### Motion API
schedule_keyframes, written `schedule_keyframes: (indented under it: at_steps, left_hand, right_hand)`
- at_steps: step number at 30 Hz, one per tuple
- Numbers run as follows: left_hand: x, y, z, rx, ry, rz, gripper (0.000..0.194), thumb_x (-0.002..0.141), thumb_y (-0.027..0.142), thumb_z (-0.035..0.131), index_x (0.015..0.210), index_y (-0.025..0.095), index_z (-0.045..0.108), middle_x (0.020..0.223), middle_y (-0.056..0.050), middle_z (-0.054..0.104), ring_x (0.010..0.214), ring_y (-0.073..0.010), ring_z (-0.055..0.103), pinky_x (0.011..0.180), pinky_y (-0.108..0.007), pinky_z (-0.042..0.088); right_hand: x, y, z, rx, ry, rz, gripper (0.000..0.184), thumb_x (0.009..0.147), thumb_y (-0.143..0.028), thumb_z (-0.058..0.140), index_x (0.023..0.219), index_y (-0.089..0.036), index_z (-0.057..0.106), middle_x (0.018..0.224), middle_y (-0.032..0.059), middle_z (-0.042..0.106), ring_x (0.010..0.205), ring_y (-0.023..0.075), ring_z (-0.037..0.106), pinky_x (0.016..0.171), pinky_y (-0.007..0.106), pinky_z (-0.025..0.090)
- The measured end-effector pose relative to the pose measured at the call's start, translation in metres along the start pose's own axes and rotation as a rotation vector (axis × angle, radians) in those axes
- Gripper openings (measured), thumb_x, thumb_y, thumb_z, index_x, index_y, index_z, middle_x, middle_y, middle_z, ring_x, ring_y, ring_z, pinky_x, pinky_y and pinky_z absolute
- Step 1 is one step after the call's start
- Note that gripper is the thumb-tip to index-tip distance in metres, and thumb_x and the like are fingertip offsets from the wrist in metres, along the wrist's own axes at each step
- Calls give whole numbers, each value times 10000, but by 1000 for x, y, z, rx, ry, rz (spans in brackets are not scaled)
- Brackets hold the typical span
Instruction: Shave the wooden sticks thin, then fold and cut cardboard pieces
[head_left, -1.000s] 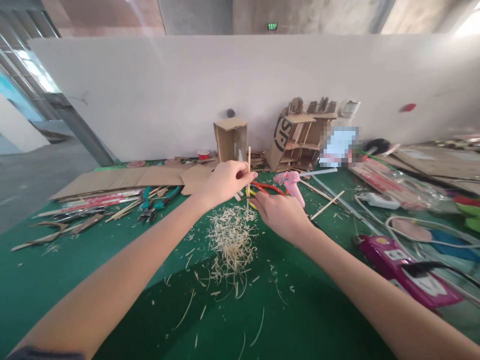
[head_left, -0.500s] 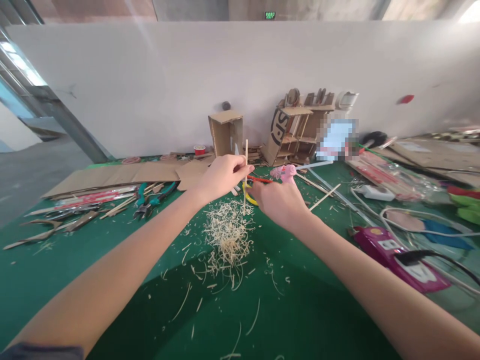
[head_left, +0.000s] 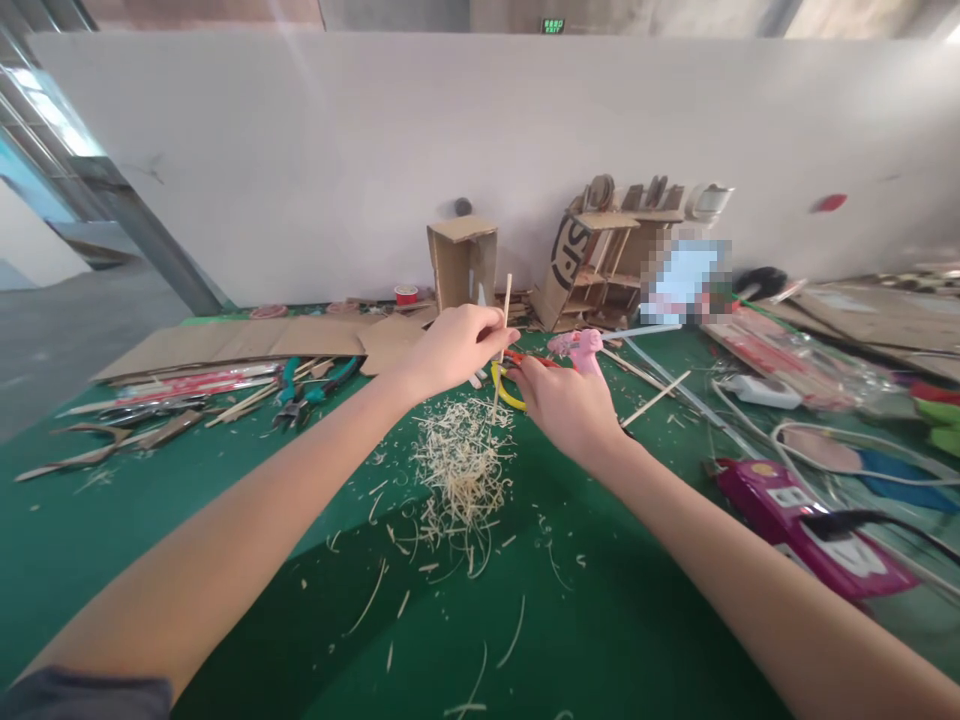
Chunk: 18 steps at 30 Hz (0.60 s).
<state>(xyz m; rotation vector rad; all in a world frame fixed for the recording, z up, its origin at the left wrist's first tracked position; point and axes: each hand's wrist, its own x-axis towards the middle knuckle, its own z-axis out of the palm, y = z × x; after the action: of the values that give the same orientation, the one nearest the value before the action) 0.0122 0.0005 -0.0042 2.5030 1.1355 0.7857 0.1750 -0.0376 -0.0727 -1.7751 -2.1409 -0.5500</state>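
Note:
My left hand is closed, pinching a thin wooden stick between thumb and fingers. The stick stands nearly upright, its lower end over a heap of pale wood shavings. Just right of the stick, my right hand has its fingers curled in; whatever is inside them is hidden. A yellow curved piece and a red-orange piece show behind the right fingers, partly covered. Past that hand lies a pink glue gun with a whitish glue stick in its back.
Pliers with teal handles and flat cardboard lie left. A cardboard box and a cardboard shelf stand along the back wall. A magenta power strip with cables sits at right.
The whole view has shifted slightly, so everything appears a little further right. The stick leans a bit more, and both hands keep nearly the same pose beside it.

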Motion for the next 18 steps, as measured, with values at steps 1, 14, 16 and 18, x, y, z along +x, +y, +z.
schedule_keyframes:
  at_steps: [1,14,16,18]
  left_hand:
    - [0,-1,0,7,-5,-2,298,888,350,466,659,174,537,540,1,476,478,-89,364,517,-287,255]
    - [2,-7,0,1,-12,-4,324,892,349,442,678,169,606,570,-21,568,453,-83,375,484,-277,260]
    - [1,-6,0,-14,-18,9,323,895,333,440,675,164,606,563,-21,563,449,-79,368,495,-276,269]
    - [2,-6,1,-10,-10,17,316,893,305,444,676,155,617,570,-29,571,456,-78,379,513,-277,279]
  right_hand:
    - [1,0,0,-1,-14,1,475,988,-396,195,905,-182,610,650,43,642,542,135,525,559,293,205]
    - [-2,-5,6,46,-78,-27,461,981,-443,228,933,-184,606,675,43,643,532,132,523,511,283,156]
    - [0,-6,6,33,-34,22,467,984,-424,210,928,-186,608,682,46,644,548,133,532,526,276,174]
    - [-1,-8,7,17,-47,50,468,981,-427,221,937,-193,623,665,51,638,550,140,539,537,273,200]
